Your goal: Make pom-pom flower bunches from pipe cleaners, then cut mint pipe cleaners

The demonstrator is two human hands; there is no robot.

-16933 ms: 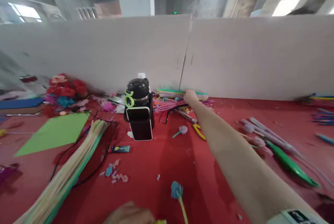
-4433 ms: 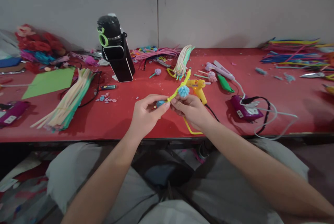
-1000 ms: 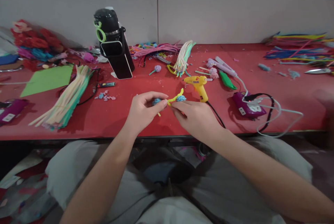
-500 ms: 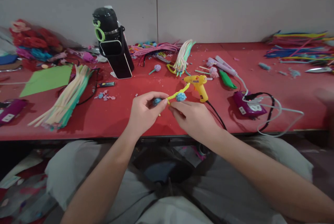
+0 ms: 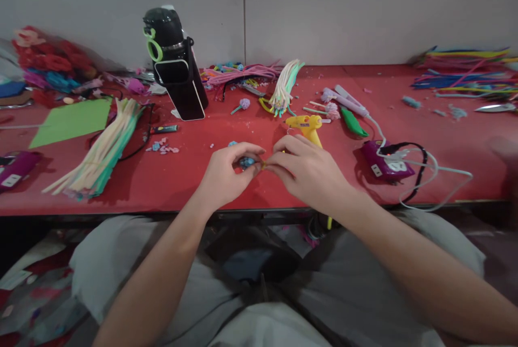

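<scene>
wall [image 5: 324, 7]: plain grey panels | table [image 5: 226, 196]: red top | floor: perhaps littered, dim

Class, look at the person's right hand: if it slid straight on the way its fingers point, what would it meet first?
The right hand points left, so it would probably meet the left hand and the small blue ball pinched there; their fingertips nearly touch already.

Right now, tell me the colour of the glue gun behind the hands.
Yellow glue gun, seen in the head view.

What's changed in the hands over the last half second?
The right hand rolled over the yellow stem, hiding the second blue pompom and the raised end. The left hand still pinches the blue pompom. Glue gun and bottle stayed put.
</scene>
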